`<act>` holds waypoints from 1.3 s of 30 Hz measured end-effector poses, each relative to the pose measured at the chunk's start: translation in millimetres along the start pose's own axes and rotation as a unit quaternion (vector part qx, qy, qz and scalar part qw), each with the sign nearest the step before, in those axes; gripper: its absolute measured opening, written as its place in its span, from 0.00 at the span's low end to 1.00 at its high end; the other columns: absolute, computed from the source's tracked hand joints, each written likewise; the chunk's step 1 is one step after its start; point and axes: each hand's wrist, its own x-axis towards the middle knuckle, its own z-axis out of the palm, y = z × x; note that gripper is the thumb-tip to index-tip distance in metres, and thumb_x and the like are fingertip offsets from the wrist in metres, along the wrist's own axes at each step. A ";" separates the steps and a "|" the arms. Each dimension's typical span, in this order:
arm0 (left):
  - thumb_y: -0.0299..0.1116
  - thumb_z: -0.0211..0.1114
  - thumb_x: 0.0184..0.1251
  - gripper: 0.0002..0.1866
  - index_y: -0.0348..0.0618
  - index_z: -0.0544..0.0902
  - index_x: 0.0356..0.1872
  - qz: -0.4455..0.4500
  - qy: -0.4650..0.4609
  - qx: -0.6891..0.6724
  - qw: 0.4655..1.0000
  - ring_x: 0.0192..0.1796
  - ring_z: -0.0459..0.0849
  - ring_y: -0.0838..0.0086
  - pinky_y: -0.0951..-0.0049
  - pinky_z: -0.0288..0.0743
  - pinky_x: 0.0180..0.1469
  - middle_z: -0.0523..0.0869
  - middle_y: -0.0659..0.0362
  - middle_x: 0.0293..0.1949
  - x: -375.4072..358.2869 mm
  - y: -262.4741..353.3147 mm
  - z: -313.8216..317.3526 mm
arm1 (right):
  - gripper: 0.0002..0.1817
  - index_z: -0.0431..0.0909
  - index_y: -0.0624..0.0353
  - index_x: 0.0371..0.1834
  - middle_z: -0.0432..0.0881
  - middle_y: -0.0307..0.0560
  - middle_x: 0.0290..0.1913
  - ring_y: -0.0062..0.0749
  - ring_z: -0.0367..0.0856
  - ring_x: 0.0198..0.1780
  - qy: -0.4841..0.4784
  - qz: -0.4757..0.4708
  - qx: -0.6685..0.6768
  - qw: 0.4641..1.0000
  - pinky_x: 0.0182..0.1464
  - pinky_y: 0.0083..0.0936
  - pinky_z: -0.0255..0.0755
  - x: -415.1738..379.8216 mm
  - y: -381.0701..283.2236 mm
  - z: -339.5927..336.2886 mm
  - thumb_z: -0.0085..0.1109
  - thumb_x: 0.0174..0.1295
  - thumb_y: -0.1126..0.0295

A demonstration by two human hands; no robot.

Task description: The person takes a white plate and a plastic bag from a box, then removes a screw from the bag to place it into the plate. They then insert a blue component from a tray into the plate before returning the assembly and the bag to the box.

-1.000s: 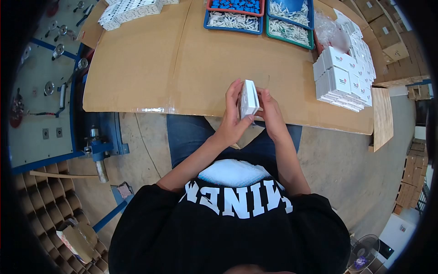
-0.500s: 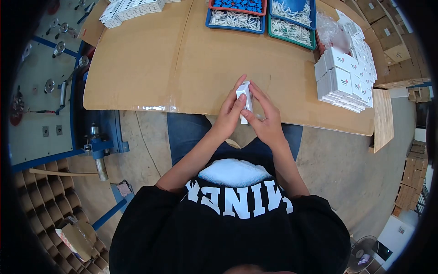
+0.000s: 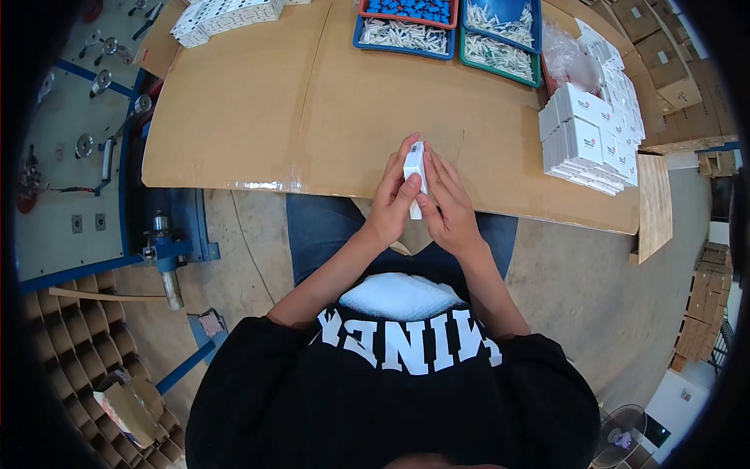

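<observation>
Between my two hands stands a small white box, held on edge above the front edge of the cardboard-covered table. My left hand presses against its left side, thumb across the near face. On the other side my right hand lies along the box with its fingers together and thumb on the lower part. The broad sides of the box are mostly hidden by my palms and fingers.
Flat white boxes are stacked at the right. Trays at the back hold blue pieces and small white pieces. More white boxes line the back left. A blue-framed machine stands at the left.
My right hand has closed in flatter against the box, its fingers now along the side. The box has shifted slightly left and toward me.
</observation>
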 end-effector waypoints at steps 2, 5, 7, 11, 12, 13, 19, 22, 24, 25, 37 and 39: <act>0.47 0.54 0.83 0.35 0.41 0.56 0.82 0.002 0.003 0.005 1.000 0.70 0.68 0.70 0.70 0.60 0.72 0.69 0.55 0.68 0.4 0.4 0.3 | 0.31 0.67 0.75 0.73 0.66 0.69 0.76 0.62 0.68 0.75 0.004 -0.006 0.001 1.000 0.74 0.44 0.64 0.2 1.3 0.9 0.60 0.71 0.69; 0.47 0.54 0.83 0.36 0.41 0.55 0.82 0.016 0.006 0.012 1.000 0.69 0.69 0.70 0.70 0.60 0.72 0.69 0.55 0.68 0.0 -0.1 1.5 | 0.30 0.66 0.74 0.74 0.66 0.69 0.76 0.62 0.68 0.75 0.005 -0.003 0.018 1.000 0.75 0.44 0.63 -1.0 2.1 1.8 0.58 0.72 0.70; 0.47 0.55 0.83 0.36 0.41 0.55 0.82 0.018 0.011 0.011 1.000 0.69 0.69 0.70 0.70 0.60 0.72 0.69 0.55 0.68 -0.5 1.1 2.5 | 0.30 0.65 0.74 0.75 0.66 0.69 0.76 0.62 0.68 0.75 0.008 -0.002 0.029 1.000 0.75 0.44 0.63 -1.3 2.1 2.6 0.58 0.73 0.71; 0.46 0.55 0.83 0.36 0.40 0.55 0.82 0.039 0.012 0.045 0.998 0.69 0.69 0.69 0.70 0.60 0.71 0.69 0.54 0.67 -0.7 -3.8 0.2 | 0.30 0.65 0.74 0.75 0.66 0.68 0.76 0.62 0.68 0.75 0.012 -0.010 0.036 0.999 0.75 0.43 0.62 -2.2 2.5 2.0 0.57 0.73 0.71; 0.46 0.55 0.83 0.36 0.40 0.55 0.82 0.041 0.009 0.041 0.998 0.68 0.69 0.69 0.70 0.61 0.71 0.69 0.54 0.67 -1.0 -4.8 0.0 | 0.30 0.65 0.74 0.75 0.66 0.69 0.76 0.63 0.68 0.75 0.013 -0.012 0.041 0.999 0.75 0.43 0.62 -3.0 3.2 1.2 0.57 0.72 0.72; 0.46 0.54 0.83 0.36 0.40 0.55 0.82 0.042 0.006 0.038 0.998 0.68 0.69 0.69 0.70 0.61 0.71 0.69 0.54 0.67 -1.3 -5.0 -0.3 | 0.31 0.65 0.74 0.75 0.66 0.69 0.76 0.63 0.68 0.74 0.013 -0.014 0.045 0.999 0.75 0.43 0.62 -3.1 3.3 0.9 0.57 0.72 0.72; 0.47 0.58 0.79 0.40 0.39 0.53 0.83 0.061 0.016 0.065 0.996 0.68 0.70 0.65 0.66 0.62 0.71 0.68 0.50 0.68 2.0 -2.5 4.5 | 0.27 0.69 0.68 0.73 0.72 0.63 0.73 0.52 0.71 0.74 0.062 0.049 0.177 0.981 0.72 0.38 0.66 1.0 6.0 -0.9 0.53 0.78 0.63; 0.47 0.60 0.76 0.44 0.35 0.51 0.82 0.122 0.041 0.114 0.985 0.68 0.70 0.59 0.61 0.63 0.71 0.68 0.45 0.67 2.2 5.8 17.3 | 0.27 0.72 0.64 0.72 0.78 0.55 0.67 0.39 0.76 0.67 0.161 0.333 0.343 0.863 0.67 0.32 0.71 9.6 -8.9 -1.1 0.52 0.79 0.57; 0.48 0.60 0.75 0.43 0.33 0.53 0.81 0.159 0.021 0.165 0.973 0.67 0.70 0.56 0.59 0.64 0.70 0.67 0.43 0.67 2.9 7.9 13.5 | 0.27 0.72 0.64 0.71 0.80 0.51 0.64 0.34 0.78 0.63 0.113 0.373 0.376 0.841 0.63 0.29 0.72 13.2 -15.4 -3.9 0.54 0.79 0.56; 0.49 0.59 0.74 0.43 0.31 0.55 0.79 0.196 0.007 0.216 0.956 0.67 0.70 0.53 0.57 0.65 0.70 0.67 0.41 0.67 3.8 8.6 10.9 | 0.27 0.72 0.63 0.71 0.82 0.48 0.60 0.29 0.80 0.59 0.060 0.409 0.408 0.814 0.60 0.26 0.74 16.9 -20.0 -5.0 0.55 0.78 0.56; 0.78 0.51 0.65 0.54 0.26 0.75 0.64 0.251 0.103 0.235 0.933 0.56 0.80 0.52 0.59 0.75 0.58 0.76 0.40 0.56 6.3 1.8 0.1 | 0.26 0.73 0.67 0.69 0.83 0.44 0.54 0.22 0.80 0.54 0.112 0.354 0.384 0.845 0.57 0.23 0.75 18.2 -52.1 29.5 0.57 0.78 0.58; 0.77 0.54 0.65 0.52 0.27 0.77 0.62 0.267 0.116 0.234 0.928 0.52 0.82 0.53 0.60 0.77 0.54 0.77 0.40 0.55 7.6 2.0 -1.0 | 0.26 0.73 0.68 0.69 0.83 0.44 0.53 0.23 0.80 0.53 0.094 0.362 0.400 0.837 0.57 0.24 0.75 17.2 -52.7 27.5 0.57 0.79 0.58</act>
